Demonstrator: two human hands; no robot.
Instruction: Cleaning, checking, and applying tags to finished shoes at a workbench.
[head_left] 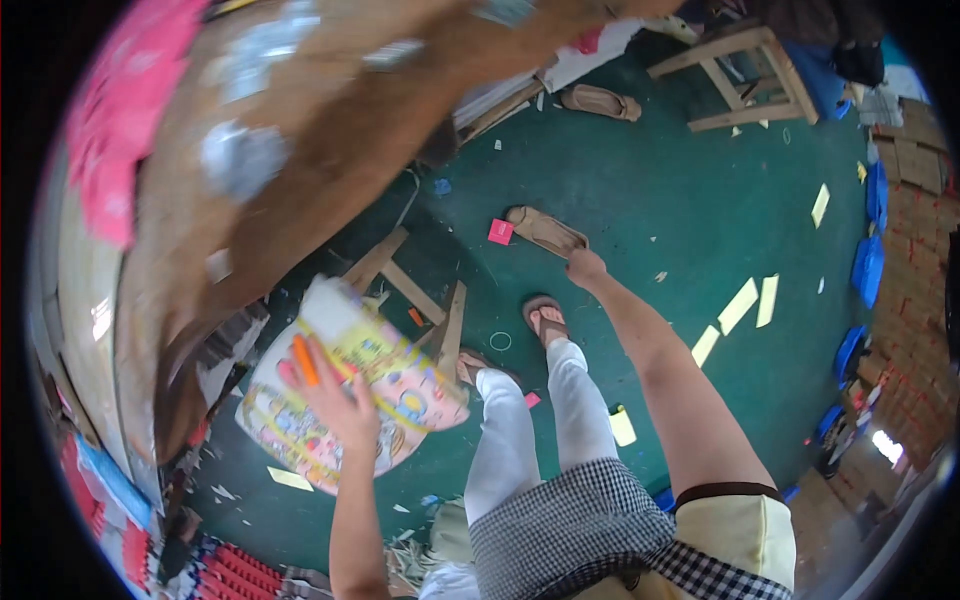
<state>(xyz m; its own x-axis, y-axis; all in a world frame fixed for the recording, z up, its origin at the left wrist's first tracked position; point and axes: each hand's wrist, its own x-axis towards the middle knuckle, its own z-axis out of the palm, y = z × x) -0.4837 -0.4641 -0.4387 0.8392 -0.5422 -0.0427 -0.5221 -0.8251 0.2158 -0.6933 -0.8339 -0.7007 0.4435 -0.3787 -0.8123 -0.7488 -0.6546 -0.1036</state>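
My right hand (pixel 585 268) reaches forward and pinches the heel end of a beige slip-on shoe (pixel 548 232), low over the green floor. Farther ahead, a matching beige shoe (pixel 600 102) lies near the foot of the workbench. To the left, my left hand (pixel 340 400) has a slim orange thing (pixel 304 360) between its fingers; its exact kind does not show. Beneath that hand is a padded, cartoon-printed cushion (pixel 415 390), over a wooden stool (pixel 400 290). Whether the hand presses on the cushion I cannot tell.
A brown-topped workbench (pixel 330 130) with pink pieces (pixel 125 130) fills the left. Another wooden stool (pixel 745 80) stands far right. Yellow paper strips (pixel 738 306) and a pink square (pixel 500 231) litter the green floor (pixel 690 190). Stacked cartons (pixel 905 270) and blue trays (pixel 868 270) line the right.
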